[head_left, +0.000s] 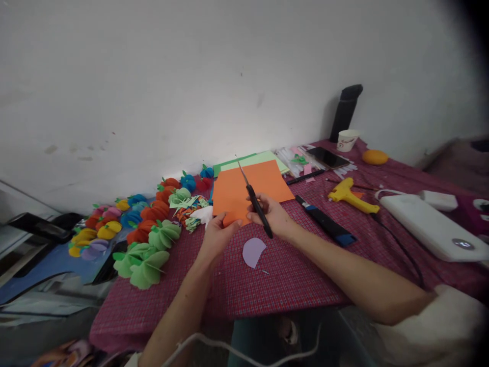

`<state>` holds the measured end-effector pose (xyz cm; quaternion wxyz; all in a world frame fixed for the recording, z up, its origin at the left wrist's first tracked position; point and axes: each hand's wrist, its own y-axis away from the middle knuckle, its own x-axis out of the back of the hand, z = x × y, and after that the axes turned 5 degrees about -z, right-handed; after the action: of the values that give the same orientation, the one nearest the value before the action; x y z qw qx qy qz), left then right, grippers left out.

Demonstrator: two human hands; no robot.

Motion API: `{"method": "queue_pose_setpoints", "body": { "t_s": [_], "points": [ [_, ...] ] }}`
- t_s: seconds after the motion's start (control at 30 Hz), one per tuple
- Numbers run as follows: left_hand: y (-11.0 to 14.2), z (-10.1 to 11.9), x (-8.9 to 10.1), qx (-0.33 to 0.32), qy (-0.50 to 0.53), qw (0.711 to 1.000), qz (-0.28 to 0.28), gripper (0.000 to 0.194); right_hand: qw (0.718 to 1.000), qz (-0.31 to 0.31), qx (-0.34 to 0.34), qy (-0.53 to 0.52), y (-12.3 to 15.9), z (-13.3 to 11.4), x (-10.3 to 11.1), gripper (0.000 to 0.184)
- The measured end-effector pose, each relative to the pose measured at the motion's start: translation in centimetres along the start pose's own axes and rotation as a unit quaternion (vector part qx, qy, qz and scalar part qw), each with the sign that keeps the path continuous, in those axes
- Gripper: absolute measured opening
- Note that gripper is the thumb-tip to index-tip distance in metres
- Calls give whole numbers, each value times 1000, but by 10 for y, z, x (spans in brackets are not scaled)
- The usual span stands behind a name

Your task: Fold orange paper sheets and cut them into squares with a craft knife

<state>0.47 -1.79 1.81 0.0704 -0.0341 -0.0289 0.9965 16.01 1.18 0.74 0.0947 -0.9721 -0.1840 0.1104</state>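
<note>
A sheet of orange paper (269, 178) lies spread before me, its near edge curled up between both hands. My left hand (221, 234) is closed on that near edge, thumb on top. My right hand (277, 216) has a pair of scissors (258, 206) tucked in it, black handles toward me and blades pointing away over the sheet. The right fingertips also touch the orange edge. Just below the hands, a rounded lilac paper piece (253, 252) lies flat on the checked tablecloth (282, 285).
Colourful paper pumpkins (147, 234) crowd the left, beside paper scraps (191, 211). Green sheets (273, 158) lie behind. To the right are a cutter-like black tool (324, 221), yellow glue gun (353, 196), white power bank (435, 227), phone (328, 157), paper cup (347, 140) and black bottle (346, 112).
</note>
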Motion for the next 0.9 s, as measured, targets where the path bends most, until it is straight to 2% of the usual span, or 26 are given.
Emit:
{"method": "queue_pose_setpoints", "body": {
  "t_s": [0.17,0.4,0.63,0.9],
  "points": [
    [-11,-2,-7,-53,84,995,11,26,999,21,-2,-34,0,-2,-1,46],
    [-19,-6,-20,-58,173,983,35,27,999,35,-4,-33,0,1,-2,48],
    [-19,-18,-19,-83,174,979,61,22,1000,29,10,7,0,9,-1,47],
    [-13,-25,-21,-43,149,987,49,19,998,37,40,28,-1,8,4,47]
  ]
}}
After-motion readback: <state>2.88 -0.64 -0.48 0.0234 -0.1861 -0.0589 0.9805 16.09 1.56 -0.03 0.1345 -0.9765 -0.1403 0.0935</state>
